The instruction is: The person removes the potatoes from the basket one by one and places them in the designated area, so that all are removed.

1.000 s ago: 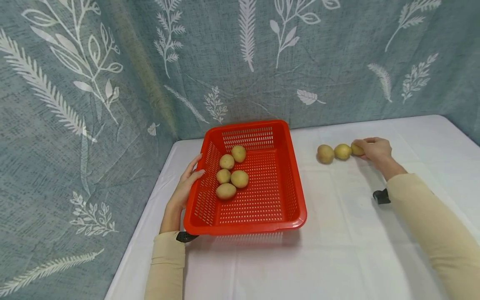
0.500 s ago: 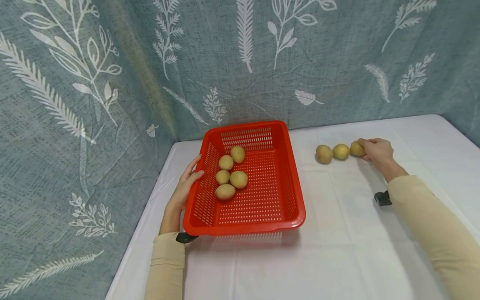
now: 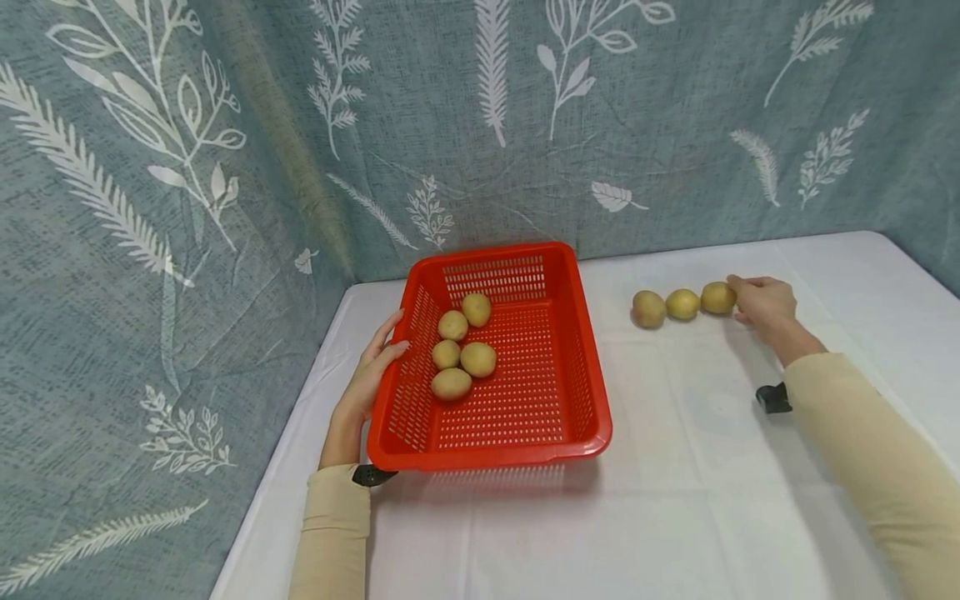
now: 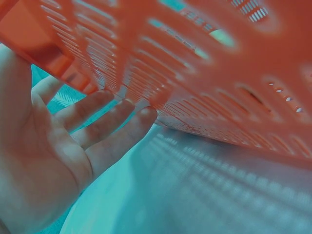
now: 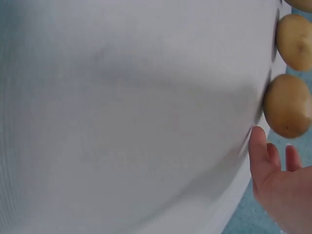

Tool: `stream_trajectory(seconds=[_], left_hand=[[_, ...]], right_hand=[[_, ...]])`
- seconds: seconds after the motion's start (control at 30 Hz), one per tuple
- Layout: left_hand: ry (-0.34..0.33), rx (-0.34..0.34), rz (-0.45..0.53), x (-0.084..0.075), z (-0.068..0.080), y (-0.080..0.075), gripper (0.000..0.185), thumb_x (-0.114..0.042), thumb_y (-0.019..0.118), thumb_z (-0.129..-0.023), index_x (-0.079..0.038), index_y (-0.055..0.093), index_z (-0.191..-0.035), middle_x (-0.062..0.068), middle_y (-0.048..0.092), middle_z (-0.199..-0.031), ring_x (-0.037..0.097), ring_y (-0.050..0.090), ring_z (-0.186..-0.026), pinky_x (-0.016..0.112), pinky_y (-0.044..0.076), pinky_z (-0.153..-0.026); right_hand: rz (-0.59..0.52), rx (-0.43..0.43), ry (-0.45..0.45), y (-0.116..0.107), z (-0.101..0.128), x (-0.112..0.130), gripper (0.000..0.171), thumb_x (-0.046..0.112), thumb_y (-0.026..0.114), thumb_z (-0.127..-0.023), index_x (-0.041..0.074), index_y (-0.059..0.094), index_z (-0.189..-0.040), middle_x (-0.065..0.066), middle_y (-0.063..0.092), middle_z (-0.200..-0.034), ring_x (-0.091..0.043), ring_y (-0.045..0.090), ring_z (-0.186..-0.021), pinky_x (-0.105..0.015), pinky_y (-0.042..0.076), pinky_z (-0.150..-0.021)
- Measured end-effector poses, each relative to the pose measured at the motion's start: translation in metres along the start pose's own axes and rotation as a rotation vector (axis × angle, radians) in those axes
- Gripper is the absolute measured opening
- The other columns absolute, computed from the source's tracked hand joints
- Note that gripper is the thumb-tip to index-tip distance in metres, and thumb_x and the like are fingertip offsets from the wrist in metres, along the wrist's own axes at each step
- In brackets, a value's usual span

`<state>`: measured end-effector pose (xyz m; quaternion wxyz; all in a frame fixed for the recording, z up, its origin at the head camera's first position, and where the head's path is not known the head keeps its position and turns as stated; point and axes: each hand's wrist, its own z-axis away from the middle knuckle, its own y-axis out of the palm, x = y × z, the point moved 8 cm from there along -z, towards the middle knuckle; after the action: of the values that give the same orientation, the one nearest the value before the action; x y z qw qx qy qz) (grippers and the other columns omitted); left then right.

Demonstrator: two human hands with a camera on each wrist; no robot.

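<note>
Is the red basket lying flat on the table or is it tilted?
Tilted: the left hand lifts the red basket at its left side, and five potatoes lie inside.

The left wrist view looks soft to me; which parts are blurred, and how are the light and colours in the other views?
Left wrist view: the red basket is close and blurred, the left hand sharper. Head view: even light, soft shadow under the basket, curved wide-angle edges. Right wrist view: the white cloth looks bluish-grey and featureless, the potato fairly sharp.
</note>
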<state>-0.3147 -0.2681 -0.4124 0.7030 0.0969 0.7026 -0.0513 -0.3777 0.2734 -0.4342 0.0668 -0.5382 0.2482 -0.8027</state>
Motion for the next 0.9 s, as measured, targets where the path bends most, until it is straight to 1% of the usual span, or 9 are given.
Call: stream_trajectory(seconds=[0.13, 0.23, 0.37, 0.43, 0.5, 0.53, 0.63, 0.83, 0.9], left_hand=[[0.003, 0.004, -0.008, -0.001, 0.0, 0.0, 0.056, -0.017, 0.039, -0.103, -0.021, 0.016, -0.154, 0.021, 0.033, -0.14, 0.019, 0.059, -0.098, 0.032, 0.053, -0.074], [0.001, 0.002, -0.013, -0.002, 0.0, -0.001, 0.056, -0.017, 0.039, -0.103, -0.022, 0.017, -0.154, 0.021, 0.033, -0.14, 0.02, 0.059, -0.097, 0.032, 0.053, -0.074], [0.003, -0.001, -0.011, -0.002, 0.0, -0.001, 0.057, -0.018, 0.04, -0.103, -0.022, 0.016, -0.154, 0.022, 0.033, -0.139, 0.019, 0.059, -0.096, 0.031, 0.053, -0.073], [0.004, -0.002, -0.009, -0.001, 0.0, -0.001, 0.057, -0.018, 0.041, -0.103, -0.021, 0.016, -0.154, 0.022, 0.033, -0.138, 0.019, 0.059, -0.096, 0.03, 0.053, -0.073], [0.006, -0.003, -0.006, -0.001, 0.0, -0.001, 0.057, -0.017, 0.041, -0.103, -0.02, 0.016, -0.154, 0.022, 0.033, -0.138, 0.018, 0.059, -0.096, 0.03, 0.052, -0.073], [0.006, -0.002, -0.005, -0.001, 0.0, -0.001, 0.057, -0.017, 0.041, -0.103, -0.02, 0.016, -0.154, 0.023, 0.033, -0.138, 0.018, 0.059, -0.096, 0.03, 0.052, -0.074], [0.008, 0.0, -0.008, -0.001, 0.0, 0.0, 0.057, -0.017, 0.04, -0.103, -0.02, 0.016, -0.154, 0.023, 0.033, -0.139, 0.019, 0.059, -0.097, 0.03, 0.052, -0.074], [0.003, 0.003, -0.011, -0.001, 0.001, 0.0, 0.057, -0.018, 0.041, -0.103, -0.021, 0.016, -0.154, 0.023, 0.032, -0.14, 0.019, 0.059, -0.098, 0.03, 0.052, -0.075], [0.003, 0.003, -0.008, -0.002, 0.0, 0.001, 0.057, -0.018, 0.041, -0.103, -0.021, 0.016, -0.154, 0.023, 0.033, -0.14, 0.019, 0.059, -0.098, 0.03, 0.052, -0.075]], right_hand=[[-0.014, -0.041, 0.006, -0.009, -0.004, 0.001, 0.07, 0.046, 0.037, -0.098, -0.003, 0.026, -0.148, -0.025, 0.04, -0.137, -0.006, 0.055, -0.072, -0.02, 0.05, -0.065], [-0.051, -0.061, 0.01, -0.016, -0.015, -0.001, 0.07, 0.046, 0.037, -0.098, -0.002, 0.027, -0.148, -0.025, 0.04, -0.139, -0.021, 0.058, -0.098, -0.018, 0.051, -0.065], [-0.144, -0.046, 0.015, -0.023, -0.038, -0.01, 0.076, 0.052, 0.036, -0.097, -0.001, 0.022, -0.149, -0.024, 0.032, -0.146, -0.034, 0.039, -0.127, -0.013, 0.046, -0.051], [-0.21, -0.035, 0.024, -0.027, -0.047, -0.013, 0.078, 0.055, 0.035, -0.096, 0.001, 0.022, -0.15, -0.022, 0.029, -0.149, -0.031, 0.042, -0.123, -0.012, 0.042, -0.045], [-0.269, -0.022, 0.04, -0.031, -0.05, -0.013, 0.077, 0.057, 0.035, -0.096, 0.003, 0.024, -0.15, -0.019, 0.027, -0.15, -0.025, 0.048, -0.116, -0.013, 0.045, -0.05], [-0.291, -0.018, 0.048, -0.033, -0.047, -0.01, 0.077, 0.058, 0.035, -0.096, 0.005, 0.025, -0.15, -0.018, 0.029, -0.15, -0.019, 0.052, -0.108, -0.014, 0.047, -0.053], [-0.354, 0.033, 0.056, -0.036, -0.033, 0.002, 0.077, 0.059, 0.032, -0.095, 0.007, 0.023, -0.151, -0.013, 0.03, -0.149, -0.015, 0.052, -0.104, -0.019, 0.051, -0.073], [-0.573, 0.179, 0.057, -0.035, -0.001, 0.027, 0.08, 0.06, 0.033, -0.093, 0.011, 0.014, -0.154, -0.002, 0.042, -0.116, -0.014, 0.047, -0.103, -0.022, 0.051, -0.077], [-0.625, 0.21, 0.068, -0.035, 0.003, 0.032, 0.08, 0.061, 0.035, -0.092, 0.014, 0.014, -0.154, 0.0, 0.043, -0.113, -0.014, 0.047, -0.103, -0.023, 0.051, -0.077]])
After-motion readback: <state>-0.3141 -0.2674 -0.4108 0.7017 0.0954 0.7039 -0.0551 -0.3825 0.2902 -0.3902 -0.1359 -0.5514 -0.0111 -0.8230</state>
